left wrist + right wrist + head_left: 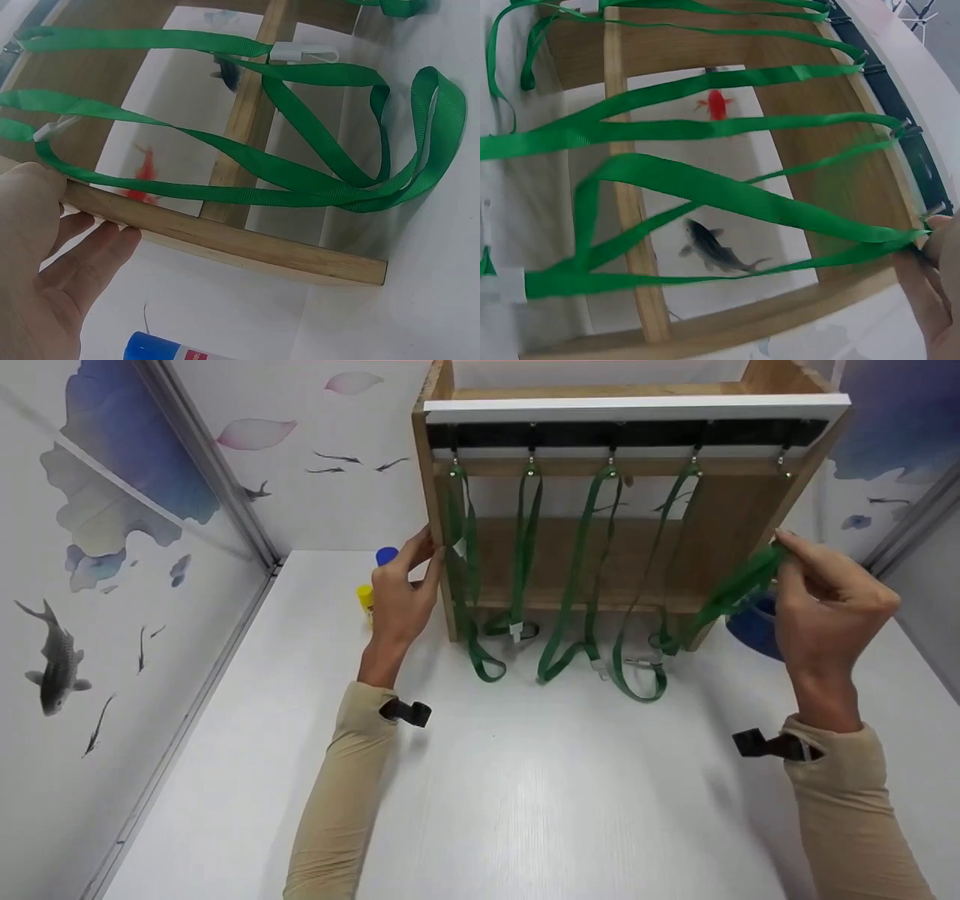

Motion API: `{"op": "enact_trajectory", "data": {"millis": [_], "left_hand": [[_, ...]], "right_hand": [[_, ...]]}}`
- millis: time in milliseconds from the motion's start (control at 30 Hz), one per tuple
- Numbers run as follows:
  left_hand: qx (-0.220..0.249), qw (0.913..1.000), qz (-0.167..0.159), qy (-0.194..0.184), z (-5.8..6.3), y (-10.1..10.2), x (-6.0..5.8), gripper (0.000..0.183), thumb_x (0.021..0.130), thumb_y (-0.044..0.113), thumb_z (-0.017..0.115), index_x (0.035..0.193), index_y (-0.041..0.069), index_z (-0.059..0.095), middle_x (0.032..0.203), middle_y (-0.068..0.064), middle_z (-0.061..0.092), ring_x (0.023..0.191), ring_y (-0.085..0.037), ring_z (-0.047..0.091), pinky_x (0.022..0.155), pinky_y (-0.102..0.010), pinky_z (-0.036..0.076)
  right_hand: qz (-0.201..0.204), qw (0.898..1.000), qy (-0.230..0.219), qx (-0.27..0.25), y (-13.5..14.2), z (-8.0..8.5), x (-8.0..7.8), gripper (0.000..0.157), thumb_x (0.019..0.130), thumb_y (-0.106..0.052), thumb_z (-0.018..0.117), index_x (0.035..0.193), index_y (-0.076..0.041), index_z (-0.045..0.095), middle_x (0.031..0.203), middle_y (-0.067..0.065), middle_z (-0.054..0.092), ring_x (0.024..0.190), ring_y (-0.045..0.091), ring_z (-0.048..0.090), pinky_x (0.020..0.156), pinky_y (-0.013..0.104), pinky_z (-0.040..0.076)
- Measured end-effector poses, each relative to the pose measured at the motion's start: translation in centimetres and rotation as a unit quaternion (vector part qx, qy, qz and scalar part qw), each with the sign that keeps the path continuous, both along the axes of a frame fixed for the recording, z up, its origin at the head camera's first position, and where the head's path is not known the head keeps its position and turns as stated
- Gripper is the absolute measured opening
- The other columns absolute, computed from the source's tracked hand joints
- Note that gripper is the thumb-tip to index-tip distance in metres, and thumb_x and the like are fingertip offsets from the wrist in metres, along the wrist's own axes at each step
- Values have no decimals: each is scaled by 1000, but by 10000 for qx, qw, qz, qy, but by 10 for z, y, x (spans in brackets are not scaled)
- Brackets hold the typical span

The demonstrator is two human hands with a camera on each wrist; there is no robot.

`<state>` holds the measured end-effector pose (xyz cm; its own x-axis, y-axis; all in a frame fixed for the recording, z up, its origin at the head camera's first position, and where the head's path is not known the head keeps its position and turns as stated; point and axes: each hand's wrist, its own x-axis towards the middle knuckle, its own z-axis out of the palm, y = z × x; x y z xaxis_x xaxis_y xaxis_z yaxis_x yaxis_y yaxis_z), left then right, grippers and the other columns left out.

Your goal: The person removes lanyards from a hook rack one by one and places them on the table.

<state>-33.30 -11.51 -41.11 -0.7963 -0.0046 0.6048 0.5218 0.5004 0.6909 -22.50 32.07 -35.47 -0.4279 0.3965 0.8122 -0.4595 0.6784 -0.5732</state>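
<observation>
A wooden rack (439, 510) stands on the white table, with a row of small metal hooks on a black strip along its top. Several green lanyards (582, 562) hang from these hooks, their lower ends trailing on the table. My left hand (401, 596) holds the rack's left side panel (300, 255) at its edge. At the right side, my right hand (836, 607) pinches the upper end of another green lanyard (739, 585), the loop stretched between fingers and rack in the right wrist view. Close above these fingers is the rightmost hook (781, 460), with no lanyard on it.
Behind my left hand are a blue-capped tube (386, 556) and a yellow one (365, 596). A round blue container (754, 630) stands beyond the right hand. White panels (225, 487) printed with fish and petals enclose the table.
</observation>
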Motion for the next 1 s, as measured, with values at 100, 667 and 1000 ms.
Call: {"op": "enact_trajectory", "data": {"millis": [100, 667, 1000], "left_hand": [[2, 10000, 1, 38, -1, 0, 0, 49, 109, 32, 68, 154, 15, 61, 141, -2, 75, 128, -19, 75, 91, -37, 68], [6, 10000, -8, -58, -1, -3, 1, 48, 109, 35, 66, 154, 16, 61, 142, 1, 74, 128, -14, 74, 90, -31, 67], [34, 9999, -14, -132, -1, 0, 1, 48, 109, 36, 66, 153, 18, 62, 144, 2, 73, 129, -13, 73, 90, -32, 67]], "right_hand": [[72, 9990, -379, 221, 11, -4, 5, 28, 103, -8, 62, 117, -14, 86, 112, 13, 84, 92, -14, 72, 84, 4, 55], [730, 9912, -727, -829, 54, -4, 24, 24, 107, -13, 68, 126, -5, 80, 125, 8, 81, 112, 6, 78, 102, 17, 59], [894, 9886, -901, -811, 70, -9, 21, 26, 108, -9, 64, 128, 0, 78, 121, 5, 80, 107, 6, 79, 100, 18, 60]]}}
